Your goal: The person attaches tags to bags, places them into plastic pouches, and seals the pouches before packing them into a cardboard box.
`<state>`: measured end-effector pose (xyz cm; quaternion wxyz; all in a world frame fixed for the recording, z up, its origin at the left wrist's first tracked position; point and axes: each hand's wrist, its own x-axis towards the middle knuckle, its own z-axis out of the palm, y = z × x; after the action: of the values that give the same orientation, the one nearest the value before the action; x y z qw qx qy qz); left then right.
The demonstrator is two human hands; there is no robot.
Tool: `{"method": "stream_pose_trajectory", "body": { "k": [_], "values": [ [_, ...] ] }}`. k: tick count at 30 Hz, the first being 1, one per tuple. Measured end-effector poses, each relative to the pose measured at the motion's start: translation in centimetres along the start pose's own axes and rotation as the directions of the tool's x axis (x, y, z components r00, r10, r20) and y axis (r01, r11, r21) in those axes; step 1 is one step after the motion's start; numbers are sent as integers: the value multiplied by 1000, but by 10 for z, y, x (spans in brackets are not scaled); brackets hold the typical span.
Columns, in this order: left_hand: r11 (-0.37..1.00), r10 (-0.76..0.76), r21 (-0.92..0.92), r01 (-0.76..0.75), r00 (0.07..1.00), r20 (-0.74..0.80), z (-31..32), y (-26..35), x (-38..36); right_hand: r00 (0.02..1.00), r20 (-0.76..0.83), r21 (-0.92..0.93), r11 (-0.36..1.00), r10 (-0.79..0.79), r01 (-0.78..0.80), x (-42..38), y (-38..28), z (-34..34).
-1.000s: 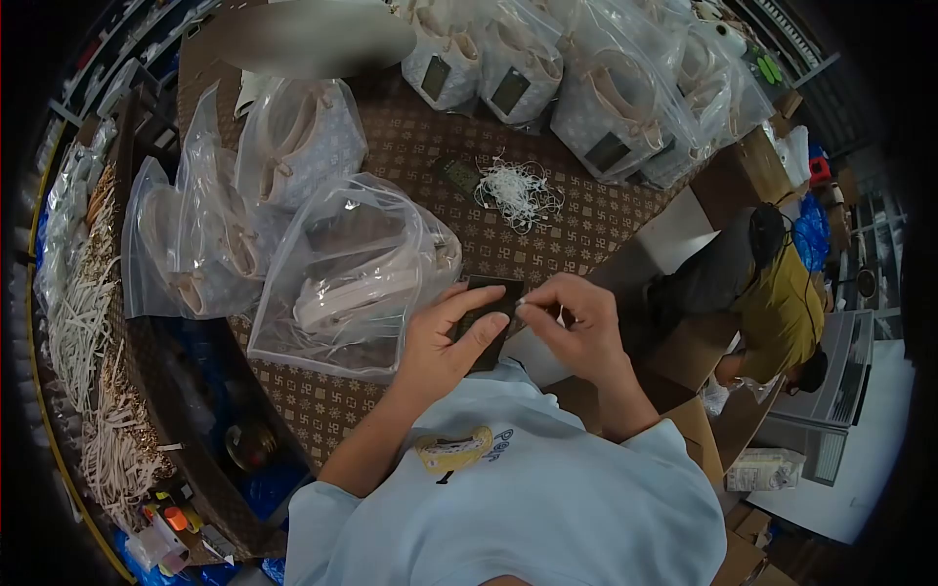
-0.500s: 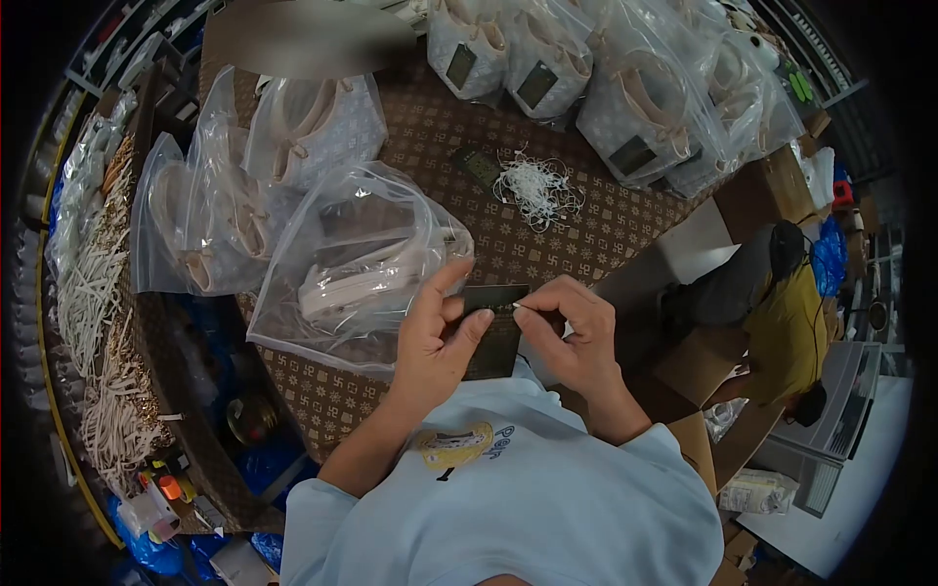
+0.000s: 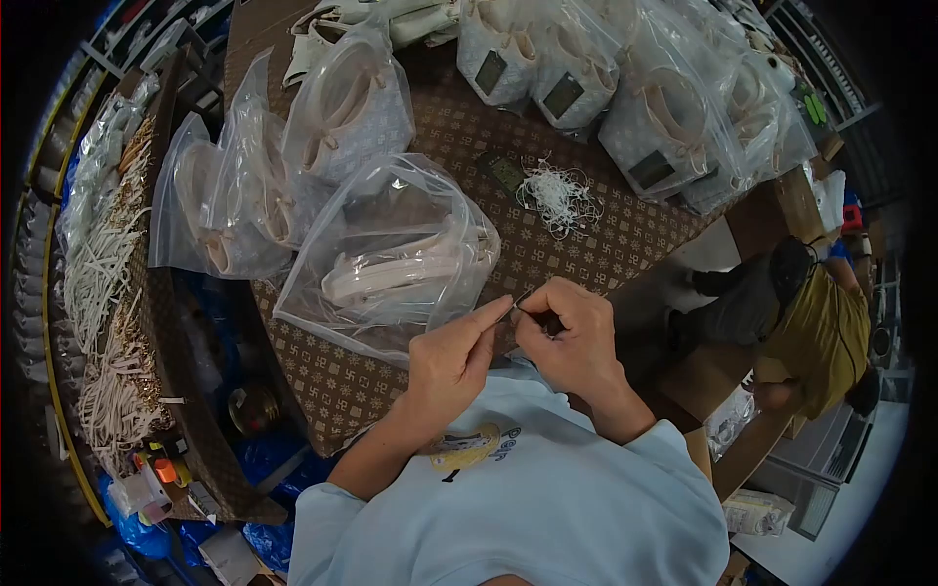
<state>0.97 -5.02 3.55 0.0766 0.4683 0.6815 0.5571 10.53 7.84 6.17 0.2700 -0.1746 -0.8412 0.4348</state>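
Observation:
My left hand (image 3: 449, 356) is closed, thumb and forefinger pinching a dark hang tag (image 3: 506, 315) turned nearly edge-on in front of my chest. My right hand (image 3: 575, 337) is closed in a pinch at the tag's upper edge, on what looks like the end of a thin string (image 3: 519, 302); the fingers mostly hide it. Just beyond my left hand, a pale handbag (image 3: 376, 278) lies in an open clear plastic bag (image 3: 337, 337). A tangled pile of white strings (image 3: 559, 198) sits farther out, with another dark tag (image 3: 505, 174) beside it.
Bagged pale handbags stand at the table's left (image 3: 352, 122) and far right (image 3: 657, 122), several with dark tags. Pale straps (image 3: 107, 342) hang at the left. A person in a yellow top (image 3: 821, 332) bends over cardboard boxes (image 3: 713, 381) on the right.
The tag has turned from facing me to nearly edge-on, and my left fingers have folded toward its edge. The view has shifted slightly. The person on the right has moved.

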Motion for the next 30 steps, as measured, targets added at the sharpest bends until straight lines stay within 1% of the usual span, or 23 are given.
{"method": "stream_pose_trajectory", "body": {
  "k": [1,3,4,6,7,9,10,12,13,15,16,18,19,21,22,24,28,30],
  "values": [
    [1000,2,-3,-2,1000,1,-3,0,1,1000,-2,-4,1000,0,0,-1,-2,-1],
    [995,72,58,-76,994,77,-11,1,2,988,79,112,984,132,-141,-1,-5,-3],
    [996,73,54,-77,994,76,-15,2,2,988,79,108,984,133,-141,-1,-7,-3],
    [995,-59,-67,72,981,184,-21,5,2,984,98,115,981,146,-157,-2,-10,-4],
    [995,-57,-70,71,982,182,-21,6,3,984,98,112,981,146,-156,-2,-12,-5],
    [981,-91,-153,120,979,180,-22,8,4,928,215,302,883,305,-360,-1,-14,-8],
    [981,-90,-154,118,980,178,-23,9,4,928,215,301,883,304,-359,-1,-16,-10],
    [961,-200,-142,239,949,245,-25,10,4,937,217,198,928,272,-316,-1,-18,-12],
    [962,-197,-140,236,948,249,-24,8,4,938,212,201,928,273,-315,-1,-17,-11],
    [995,25,-98,-12,992,127,-18,3,3,948,200,149,948,250,-281,-1,-13,-11],
    [995,25,-97,-13,992,127,-18,4,4,948,200,151,948,249,-280,-1,-13,-12],
    [993,119,10,-121,986,115,-18,5,7,945,197,196,934,263,-300,-1,-12,-11],
    [993,119,14,-121,986,114,-19,6,6,945,198,199,933,260,-299,-1,-13,-11],
    [991,-85,-82,102,977,194,-21,7,4,973,157,121,974,171,-191,0,-13,-12],
    [992,-85,-78,101,977,195,-19,7,3,973,156,125,974,170,-190,0,-12,-12],
    [962,-142,-203,181,971,193,-15,3,1,984,108,118,981,142,-154,-3,-10,-11],
    [962,-163,-186,198,969,186,-11,9,4,985,89,63,986,149,-155,0,-11,-14],
    [966,-158,-175,189,972,173,-12,10,6,945,157,232,920,286,-317,0,-2,-14]
  ]
}}
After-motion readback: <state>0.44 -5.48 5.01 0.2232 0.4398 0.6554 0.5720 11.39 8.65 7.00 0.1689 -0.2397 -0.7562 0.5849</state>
